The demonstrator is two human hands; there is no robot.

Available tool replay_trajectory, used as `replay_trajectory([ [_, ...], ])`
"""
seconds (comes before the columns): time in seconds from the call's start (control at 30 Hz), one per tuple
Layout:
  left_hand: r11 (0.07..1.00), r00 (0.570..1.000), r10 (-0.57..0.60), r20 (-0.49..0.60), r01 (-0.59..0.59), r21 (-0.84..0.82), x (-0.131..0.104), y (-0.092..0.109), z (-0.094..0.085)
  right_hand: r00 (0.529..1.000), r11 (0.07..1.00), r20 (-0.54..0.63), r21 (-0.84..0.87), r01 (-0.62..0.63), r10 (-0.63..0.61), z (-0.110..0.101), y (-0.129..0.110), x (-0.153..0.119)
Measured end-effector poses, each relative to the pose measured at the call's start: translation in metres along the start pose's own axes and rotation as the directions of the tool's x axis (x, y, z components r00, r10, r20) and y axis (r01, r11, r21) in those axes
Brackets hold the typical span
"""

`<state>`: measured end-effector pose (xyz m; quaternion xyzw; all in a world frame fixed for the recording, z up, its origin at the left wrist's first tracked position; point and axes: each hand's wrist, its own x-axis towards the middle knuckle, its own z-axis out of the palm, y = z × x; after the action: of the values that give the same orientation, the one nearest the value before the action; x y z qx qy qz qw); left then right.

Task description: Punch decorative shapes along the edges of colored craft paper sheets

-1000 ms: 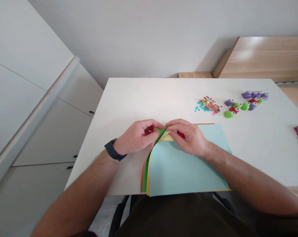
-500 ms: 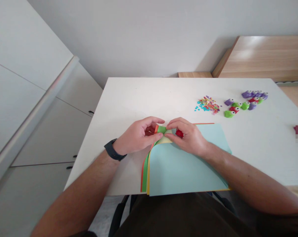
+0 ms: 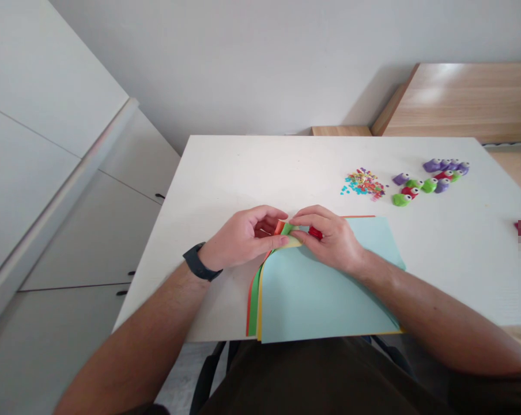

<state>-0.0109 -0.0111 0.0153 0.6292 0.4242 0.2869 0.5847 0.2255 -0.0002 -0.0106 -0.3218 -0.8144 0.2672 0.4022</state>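
Note:
A stack of coloured paper sheets (image 3: 329,294), light blue on top, lies at the front edge of the table. Its far left corner is bent up, showing orange, green and pale yellow layers. My left hand (image 3: 245,239) is closed on this curled corner, with the thumb in front and the fingers behind. My right hand (image 3: 336,242) pinches the same corner between thumb and fingertips from the other side. Tucked under the curled fingers of that hand is a small red object (image 3: 315,233), mostly hidden, its kind unclear.
On the white table (image 3: 243,173), a heap of tiny multicoloured pieces (image 3: 364,183) lies beyond my right hand. Several purple, green and red lumps with googly eyes (image 3: 429,185) sit farther right. White cabinets (image 3: 91,225) stand to the left, and a wooden panel (image 3: 472,101) at the back right.
The bent corner has curled up a little more, with its orange and green layers tilting right. My fingertips have shifted slightly on it; the other things have stayed put.

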Motion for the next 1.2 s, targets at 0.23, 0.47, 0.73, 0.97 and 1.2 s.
replay_trajectory([
  [0.23, 1.000, 1.000, -0.012, -0.012, 0.012, -0.002, 0.0003, -0.0018, -0.0008, 1.000, 1.000, -0.008, 0.019, 0.008, -0.007, 0.0004, -0.0004, 0.0007],
  [0.47, 1.000, 1.000, -0.020, -0.013, 0.020, -0.002, 0.0008, -0.0016, -0.0007, 1.000, 0.999, -0.008, 0.027, 0.024, -0.024, 0.0004, 0.0002, 0.0006],
  [0.73, 0.999, 0.999, -0.037, -0.032, 0.038, 0.021, 0.0007, 0.0003, -0.0004, 0.999, 0.999, -0.015, 0.019, 0.039, -0.039, -0.0007, -0.0004, -0.0001],
  [0.97, 0.999, 0.998, -0.046, -0.034, 0.046, 0.025, 0.0003, -0.0016, -0.0015, 0.998, 0.999, 0.048, 0.037, 0.040, -0.042, -0.0017, -0.0010, -0.0002],
  [1.2, 0.998, 0.999, -0.040, -0.035, 0.041, 0.048, 0.0001, 0.0010, -0.0017, 0.996, 0.998, 0.073, 0.038, 0.056, -0.058, -0.0031, -0.0023, -0.0003],
])
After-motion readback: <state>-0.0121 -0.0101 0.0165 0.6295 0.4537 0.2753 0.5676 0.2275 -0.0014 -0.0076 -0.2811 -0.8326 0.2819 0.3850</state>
